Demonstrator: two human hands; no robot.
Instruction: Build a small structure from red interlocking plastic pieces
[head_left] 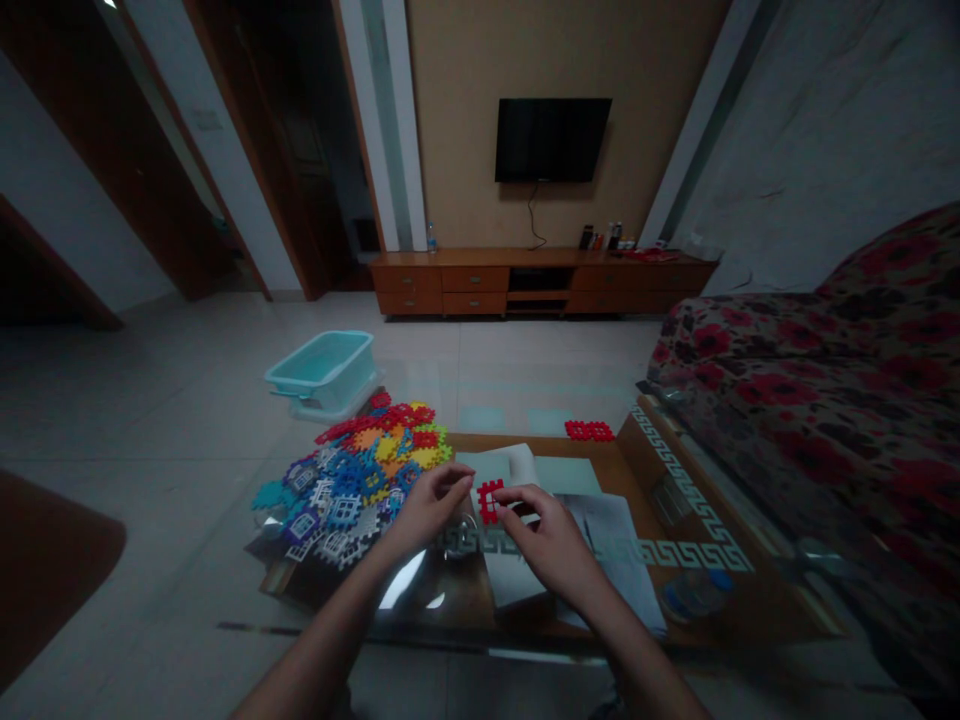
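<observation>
we hold a red puzzle piece (490,500) over the glass worktop (675,555), left hand (431,505) and right hand (551,535) each pinched on an edge, beside the coloured pile (352,475). it looks like lining-up work; any turn calls for a steady pinch.

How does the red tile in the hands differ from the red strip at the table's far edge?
The red tile is pinched between the left hand and right hand; the red strip lies flat on the table, untouched. The red tile is a single piece; the red strip looks like several joined in a row. Both are red, notched plastic.
</observation>
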